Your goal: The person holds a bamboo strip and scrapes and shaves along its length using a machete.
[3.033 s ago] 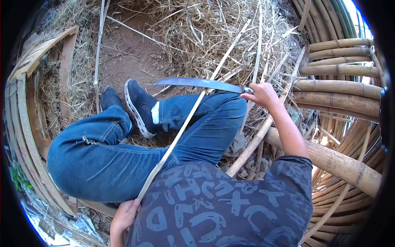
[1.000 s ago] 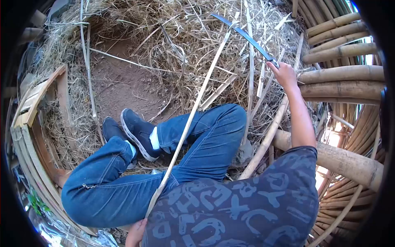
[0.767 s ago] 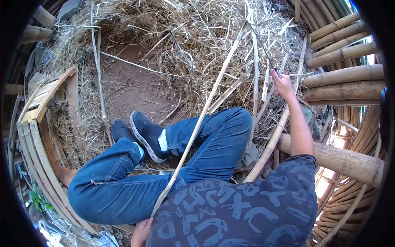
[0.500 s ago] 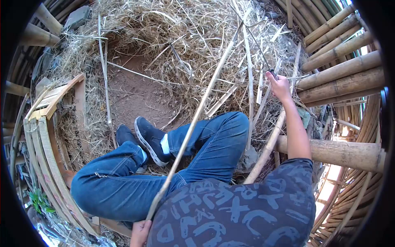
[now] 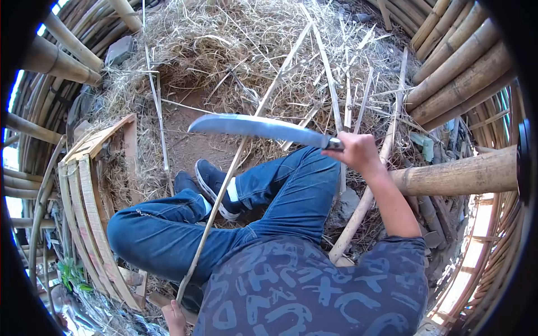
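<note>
In my right hand is a machete, my fingers wrapped round its dark handle. The broad, slightly curved blade points left and crosses above a long, thin bamboo strip; whether they touch I cannot tell. My left hand is closed at the near end of that strip, low by my left hip. From there the strip slants up over my legs to the straw. My legs are bent on the ground, in blue jeans and dark shoes.
Straw and loose bamboo slivers cover the ground ahead, around a bare soil patch. A wooden slatted frame stands at left. Thick bamboo poles line the right, and one horizontal pole lies close to my right forearm.
My right hand has come down and nearer, swinging the machete from pointing away to pointing left across the strip. My left hand and the strip's near end have shifted slightly left.
</note>
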Tool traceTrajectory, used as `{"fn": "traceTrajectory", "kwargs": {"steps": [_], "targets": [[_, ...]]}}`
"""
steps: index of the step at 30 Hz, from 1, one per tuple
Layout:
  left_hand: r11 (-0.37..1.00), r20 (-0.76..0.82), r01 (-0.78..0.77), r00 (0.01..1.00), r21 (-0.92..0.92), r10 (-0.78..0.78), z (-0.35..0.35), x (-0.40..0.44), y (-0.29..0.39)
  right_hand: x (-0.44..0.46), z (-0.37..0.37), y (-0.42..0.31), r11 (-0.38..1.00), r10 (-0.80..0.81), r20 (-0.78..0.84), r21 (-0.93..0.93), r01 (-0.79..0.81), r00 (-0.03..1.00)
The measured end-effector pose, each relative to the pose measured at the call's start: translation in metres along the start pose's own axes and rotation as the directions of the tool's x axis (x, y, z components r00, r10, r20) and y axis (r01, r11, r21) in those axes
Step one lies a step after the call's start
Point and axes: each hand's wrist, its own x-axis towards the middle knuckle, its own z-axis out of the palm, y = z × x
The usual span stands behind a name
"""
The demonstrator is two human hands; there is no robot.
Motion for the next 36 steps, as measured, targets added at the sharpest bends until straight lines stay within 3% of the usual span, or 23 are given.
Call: {"fn": "traceTrajectory", "kwargs": {"steps": [1,2,4,5,6,7,8,9,10,12,18,21,22,24,26,30,32,33,34,36], "targets": [[0.998,-0.051,-0.065,0.997,-0.027,0.063,0.004,0.003,0.006,-0.004,-0.003,-0.003,0.992,-0.110,-0.008,-0.062,0.109,0.994],[0.990,-0.104,-0.133,0.986,-0.049,0.127,0.008,0.005,0.010,-0.007,-0.006,0.000,0.993,-0.100,-0.026,-0.059,0.099,0.995],[0.986,-0.098,-0.162,0.981,0.039,0.165,0.007,0.008,0.011,-0.001,-0.010,0.011,0.995,-0.056,0.102,-0.074,0.063,0.993],[0.979,-0.082,-0.170,0.980,0.112,0.179,0.006,0.012,0.006,0.005,-0.008,0.032,0.997,-0.025,0.064,-0.076,0.030,0.998],[0.984,-0.105,-0.130,0.984,0.118,0.143,0.009,0.019,-0.011,0.012,-0.011,0.054,0.996,-0.027,-0.102,-0.081,0.019,0.994],[0.973,-0.083,-0.174,0.979,0.150,0.188,0.003,0.016,0.014,0.020,-0.006,0.084,0.964,0.266,-0.030,-0.006,-0.266,0.963],[0.968,-0.075,-0.196,0.975,0.156,0.209,0.003,0.018,0.030,0.029,-0.006,0.109,0.889,0.445,-0.120,-0.055,-0.454,0.887],[0.963,-0.067,-0.217,0.971,0.162,0.231,0.002,0.021,0.045,0.033,-0.023,0.128,0.870,0.475,-0.097,-0.097,-0.483,0.875],[0.968,-0.051,-0.199,0.977,0.155,0.209,0.007,0.025,0.046,0.034,-0.026,0.137,0.856,0.459,-0.120,-0.206,-0.474,0.880],[0.975,-0.059,-0.182,0.980,0.130,0.191,0.020,0.036,0.031,0.041,-0.042,0.121,0.867,0.460,-0.017,-0.208,-0.453,0.888],[0.985,0.038,-0.125,0.992,0.120,0.121,0.012,0.028,0.042,0.025,-0.043,0.104,0.918,0.371,-0.176,-0.078,-0.388,0.912],[0.986,0.061,-0.115,0.992,0.124,0.108,0.014,0.030,0.049,0.019,-0.036,0.117,0.900,0.350,-0.079,0.304,-0.312,0.933],[0.986,0.070,-0.112,0.992,0.121,0.104,0.013,0.031,0.051,0.017,-0.033,0.118,0.900,0.354,-0.087,0.303,-0.314,0.931],[0.988,0.081,-0.101,0.992,0.116,0.091,0.014,0.032,0.057,0.013,-0.031,0.103,0.455,0.475,0.323,0.706,-0.543,0.818],[0.989,0.089,-0.091,0.993,0.113,0.081,0.014,0.032,0.060,0.015,-0.033,0.088,0.422,0.458,0.296,0.758,-0.498,0.838],[0.990,0.096,-0.080,0.993,0.117,0.069,0.013,0.032,0.065,0.015,-0.026,0.067,0.488,0.457,0.294,0.706,-0.513,0.839],[0.990,0.101,-0.075,0.993,0.118,0.064,0.014,0.031,0.067,0.015,-0.024,0.054,0.886,0.304,0.007,0.367,-0.285,0.953],[0.990,0.103,-0.073,0.993,0.120,0.061,0.014,0.031,0.067,0.015,-0.024,0.046,0.943,0.260,-0.060,0.232,-0.240,0.964],[0.990,0.105,-0.071,0.993,0.121,0.059,0.013,0.032,0.067,0.018,-0.027,0.039,0.941,0.264,-0.059,0.234,-0.244,0.963],[0.989,0.107,-0.067,0.993,0.131,0.053,0.010,0.032,0.068,0.025,-0.035,0.025,0.999,0.026,-0.114,-0.037,-0.031,0.993]]}}
